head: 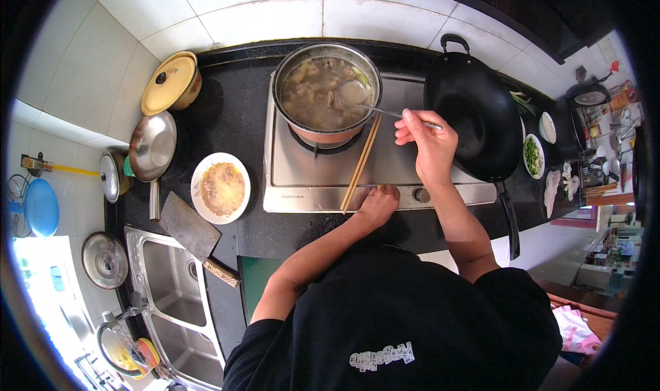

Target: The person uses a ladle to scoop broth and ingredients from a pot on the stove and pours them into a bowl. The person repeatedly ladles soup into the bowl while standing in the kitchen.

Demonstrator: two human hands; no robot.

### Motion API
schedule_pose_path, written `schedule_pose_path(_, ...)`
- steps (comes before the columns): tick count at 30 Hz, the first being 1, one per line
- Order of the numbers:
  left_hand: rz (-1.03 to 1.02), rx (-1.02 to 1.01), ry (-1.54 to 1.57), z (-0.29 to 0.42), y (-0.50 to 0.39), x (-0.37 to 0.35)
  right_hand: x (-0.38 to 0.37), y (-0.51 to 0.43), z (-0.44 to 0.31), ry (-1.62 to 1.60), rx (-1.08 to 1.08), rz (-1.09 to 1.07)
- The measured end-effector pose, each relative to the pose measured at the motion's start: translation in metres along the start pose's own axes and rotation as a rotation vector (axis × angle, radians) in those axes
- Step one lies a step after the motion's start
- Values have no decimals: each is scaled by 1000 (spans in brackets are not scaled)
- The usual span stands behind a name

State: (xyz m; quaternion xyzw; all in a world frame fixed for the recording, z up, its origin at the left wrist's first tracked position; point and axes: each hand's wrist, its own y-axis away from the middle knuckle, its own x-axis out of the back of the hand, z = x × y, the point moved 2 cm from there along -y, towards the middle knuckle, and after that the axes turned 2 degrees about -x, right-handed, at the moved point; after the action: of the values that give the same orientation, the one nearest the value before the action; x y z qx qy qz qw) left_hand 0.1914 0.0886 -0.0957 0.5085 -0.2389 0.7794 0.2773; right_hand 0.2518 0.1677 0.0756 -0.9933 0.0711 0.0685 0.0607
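Observation:
My right hand (429, 138) grips the handle of a metal ladle (367, 106), whose round bowl dips into cloudy broth at the right side of a steel pot (379, 74). Pieces of what looks like meat and a bit of green lie in the broth. The pot stands on the left burner of a stainless gas stove (299, 177). My left hand (380, 201) rests at the stove's front panel, over a control; whether it grips a knob is hidden. Just left of it, wooden chopsticks (361, 164) lie slantwise on the stove, their upper ends near the pot.
A black wok (464, 107) occupies the stove's right side, its long handle pointing towards me. To the left are a white bowl (246, 185) of yellowish food, a cleaver (193, 226), a small steel pan (153, 146), a lidded yellow pot (170, 84) and a double sink (206, 308).

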Motion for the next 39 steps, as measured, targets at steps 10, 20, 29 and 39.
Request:
schedule_pose_path(10, -29, 8, -1, -1, -1, -1, 4, -9, 4, 2, 2, 14)
schedule_pose_path(20, -10, 22, 26, 0, 1, 2, 3, -13, 3, 133, 77, -43)
schedule_pose_path(29, 139, 112, -8, -1, 15, 3, -20, 5, -23, 179, 153, -203)
schedule_pose_path(39, 185, 87, 156, 3, 46, 41, -96, 54, -16, 70, 49, -573)
